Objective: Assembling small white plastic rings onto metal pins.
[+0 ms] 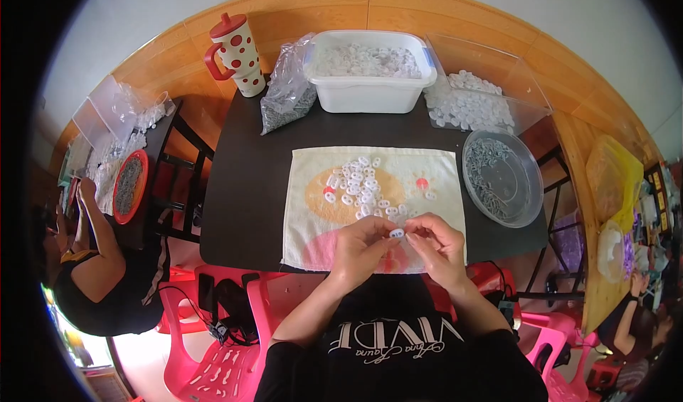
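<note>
My left hand (pixel 360 250) pinches a small white oval plastic piece with two dark holes (pixel 396 233) above the near edge of a cream towel (pixel 302 181). Close beside it, my right hand (pixel 439 251) has thumb and fingers pressed together at the piece's right side. Whatever those right fingertips hold is too small to make out. Just beyond both hands lies a loose pile of similar white oval pieces (pixel 359 181) on the towel, and a single piece (pixel 430 196) sits apart to the right.
A white tub (pixel 366 96) of pale pieces stands at the back, beside a clear bag of grey parts (pixel 288 107) and a dotted tumbler (pixel 242 57). Rightward are a clear box of white discs (pixel 469 110) and a round tray (pixel 523 196) holding grey screw-like parts. Other people work at both sides.
</note>
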